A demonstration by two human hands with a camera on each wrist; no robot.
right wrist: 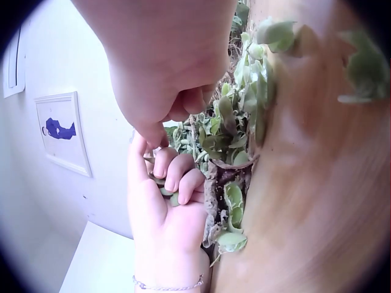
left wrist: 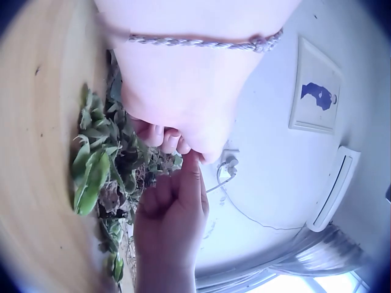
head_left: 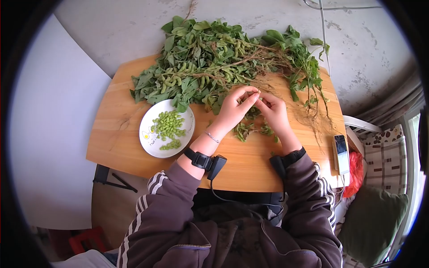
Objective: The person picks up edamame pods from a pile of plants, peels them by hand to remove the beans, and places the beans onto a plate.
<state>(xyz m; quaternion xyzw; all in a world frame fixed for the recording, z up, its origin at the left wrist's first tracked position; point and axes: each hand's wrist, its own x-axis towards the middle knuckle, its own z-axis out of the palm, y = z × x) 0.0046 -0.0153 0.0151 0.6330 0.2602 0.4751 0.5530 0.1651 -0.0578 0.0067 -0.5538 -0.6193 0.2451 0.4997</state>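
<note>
Both hands meet fingertip to fingertip above the table. Curled fingers of my left hand [head_left: 232,109] hold green soybean pieces [right wrist: 165,190] against the palm, as the right wrist view shows. My right hand [head_left: 275,117] pinches at the tip of the left thumb and forefinger, where a small bit of soybean pod is mostly hidden by the fingers. Below the hands lie opened pods and leaf scraps [head_left: 245,130]. Split green pods [right wrist: 234,204] also show beside the left hand in the right wrist view. Shelled green soybeans [head_left: 167,125] fill part of a white plate [head_left: 189,134] left of the hands.
A large heap of soybean plants [head_left: 196,56] with leaves, pods and stems covers the table's far side. Roots [head_left: 315,118] trail down at the right. A phone [head_left: 341,152] lies by the right edge of the wooden table [head_left: 116,134]. Beyond stands a cushioned seat [head_left: 386,156].
</note>
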